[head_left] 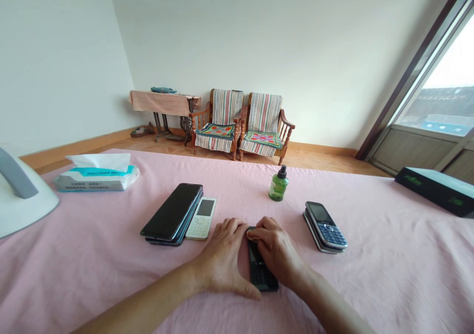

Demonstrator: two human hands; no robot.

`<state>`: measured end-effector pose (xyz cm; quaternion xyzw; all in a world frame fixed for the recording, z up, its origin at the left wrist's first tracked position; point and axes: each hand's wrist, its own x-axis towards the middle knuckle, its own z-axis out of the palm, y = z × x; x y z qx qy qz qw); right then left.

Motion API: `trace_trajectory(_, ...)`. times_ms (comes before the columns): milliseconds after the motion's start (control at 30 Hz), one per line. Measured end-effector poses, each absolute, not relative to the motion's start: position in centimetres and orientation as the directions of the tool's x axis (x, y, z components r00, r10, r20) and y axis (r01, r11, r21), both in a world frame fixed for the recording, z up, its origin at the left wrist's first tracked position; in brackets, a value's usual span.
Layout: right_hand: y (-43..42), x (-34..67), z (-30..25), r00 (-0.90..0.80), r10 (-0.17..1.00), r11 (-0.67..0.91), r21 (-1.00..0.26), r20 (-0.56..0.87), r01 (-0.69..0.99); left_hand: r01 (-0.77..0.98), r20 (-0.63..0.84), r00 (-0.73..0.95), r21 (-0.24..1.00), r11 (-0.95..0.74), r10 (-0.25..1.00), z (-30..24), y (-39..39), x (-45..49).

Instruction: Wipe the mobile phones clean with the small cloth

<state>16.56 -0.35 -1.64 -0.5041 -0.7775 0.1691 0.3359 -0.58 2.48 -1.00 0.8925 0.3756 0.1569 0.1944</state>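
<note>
Head view: black phone (263, 274) lies on pink cloth (111, 265) between the hands; left hand (224, 257) spreads wide; right hand (276, 249) bunches over its top, grip unclear; work here seems midway; left phone stack (174, 210) and right phone stack (326, 225) lie untouched.

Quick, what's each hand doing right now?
Left hand: open, thumb and fingers spread beside the dark phone.
Right hand: fingers curled over the phone's upper part; whether they grip anything cannot be told.
</note>
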Motion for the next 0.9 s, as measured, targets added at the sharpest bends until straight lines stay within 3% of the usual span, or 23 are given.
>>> trace_trajectory(700, -1.1, 16.2, -2.2, -0.266, 0.885, 0.456, -0.602, 0.381, 0.655, 0.611, 0.145, 0.665, 0.459, -0.645, 0.733, -1.3, 2.5, -0.7)
trace_trajectory(900, -2.1, 16.2, -1.6, -0.276, 0.906, 0.424, -0.680, 0.322, 0.598, 0.611, 0.143, 0.661, 0.467, -0.639, 0.737, -1.5, 2.6, -0.8)
